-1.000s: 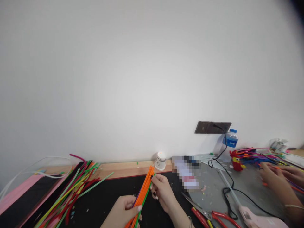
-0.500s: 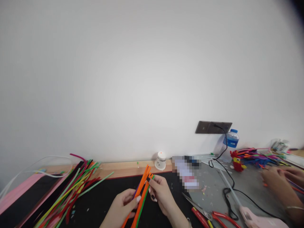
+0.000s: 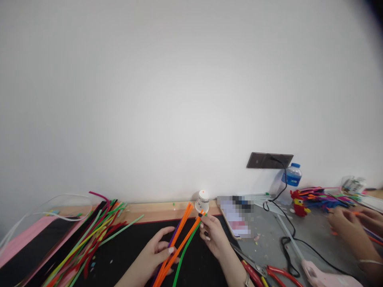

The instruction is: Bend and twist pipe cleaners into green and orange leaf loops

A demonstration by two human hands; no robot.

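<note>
The orange stems (image 3: 184, 220) are held in the air over the black mat (image 3: 134, 247), in front of the back edge of the table (image 3: 146, 211), split into two groups that spread apart like a V toward that edge. The left hand (image 3: 158, 251) has its grip pressed together low on them, thumb across the front and fingertips behind, which seems to anchor the strands where the groups meet while leaving the tips free to part. A purple stem (image 3: 172, 241) lies along the left group. The right hand (image 3: 216, 234) pinches the upper ends of the other group between thumb and fingers, apparently keeping it drawn aside, with a bowed green stem (image 3: 182, 253) beside it. All are thin, rod-like and soft-looking, probably fuzzy wire, so they should bend readily and hold a curve. Just beyond the right hand, an upturned white cup (image 3: 202, 203), tapering upward, stands by the back edge. Toward the table's left side lies a loose heap of coloured stems (image 3: 98, 239), flat and tangled, perhaps put there to be within reach. To the right are red-handled pliers (image 3: 281, 274) and a smooth pink glue gun (image 3: 327, 275); farther toward the back right corner sits a small, plush-looking red-and-yellow figure (image 3: 299, 205), near a co-worker's hands (image 3: 348, 223).
</note>
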